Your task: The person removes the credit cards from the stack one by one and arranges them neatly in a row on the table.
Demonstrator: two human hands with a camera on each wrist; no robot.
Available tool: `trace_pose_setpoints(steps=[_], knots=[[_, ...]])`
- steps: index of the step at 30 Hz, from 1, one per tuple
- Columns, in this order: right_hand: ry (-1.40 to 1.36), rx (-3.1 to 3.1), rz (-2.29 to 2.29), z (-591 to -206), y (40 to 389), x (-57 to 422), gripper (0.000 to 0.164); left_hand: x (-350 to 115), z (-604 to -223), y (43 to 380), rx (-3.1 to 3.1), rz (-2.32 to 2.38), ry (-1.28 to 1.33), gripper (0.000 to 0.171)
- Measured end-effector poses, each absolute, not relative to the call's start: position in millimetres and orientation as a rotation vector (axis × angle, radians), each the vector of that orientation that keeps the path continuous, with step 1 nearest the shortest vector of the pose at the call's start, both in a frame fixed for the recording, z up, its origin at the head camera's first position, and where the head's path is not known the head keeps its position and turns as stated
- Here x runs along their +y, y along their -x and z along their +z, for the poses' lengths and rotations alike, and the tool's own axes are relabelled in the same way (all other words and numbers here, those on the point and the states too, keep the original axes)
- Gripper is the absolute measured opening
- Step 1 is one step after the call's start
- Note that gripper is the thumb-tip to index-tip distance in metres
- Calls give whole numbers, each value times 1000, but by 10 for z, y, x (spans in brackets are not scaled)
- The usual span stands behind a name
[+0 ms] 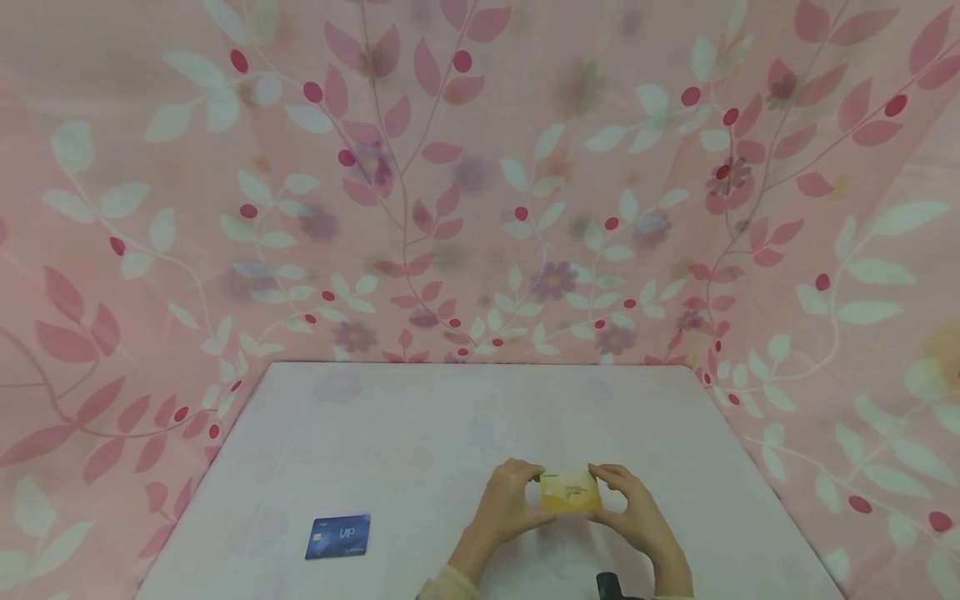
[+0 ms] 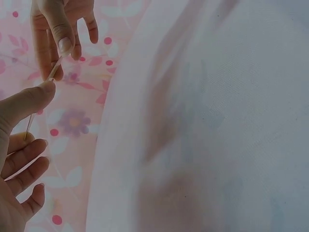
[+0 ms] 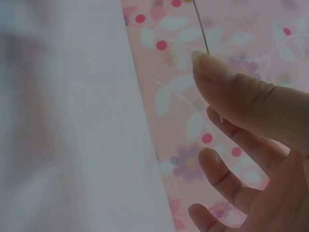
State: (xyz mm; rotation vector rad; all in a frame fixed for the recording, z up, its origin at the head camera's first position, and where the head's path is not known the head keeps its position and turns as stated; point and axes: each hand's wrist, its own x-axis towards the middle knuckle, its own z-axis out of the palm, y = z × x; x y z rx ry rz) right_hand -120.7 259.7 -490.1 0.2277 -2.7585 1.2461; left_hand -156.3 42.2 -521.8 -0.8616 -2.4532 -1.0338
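A yellow card with small print is held up above the white table between both hands. My left hand pinches its left side between thumb and index finger. The right hand grips the opposite side the same way. In the left wrist view the card appears edge-on, as a thin strip, between the left hand and the other hand. The right wrist view shows the thin card edge running behind the thumb of the right hand, with the lower fingers spread apart.
A blue card marked VIP lies on the white table, left of the hands. At the bottom edge a dark object pokes into view beside the right forearm. Pink leaf-patterned cloth surrounds the table at the back and sides.
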Motion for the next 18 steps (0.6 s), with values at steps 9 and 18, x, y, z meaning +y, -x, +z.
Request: trace_pose_setpoints(steps=[9, 18], knots=[[-260, -2719, 1254, -4933, 1171, 2683, 62, 525, -5258, 1562, -2417, -1010, 883, 55], [-238, -2694, 1225, -4971, 1118, 2809, 61, 666, -5285, 1581, -2379, -957, 935, 55]])
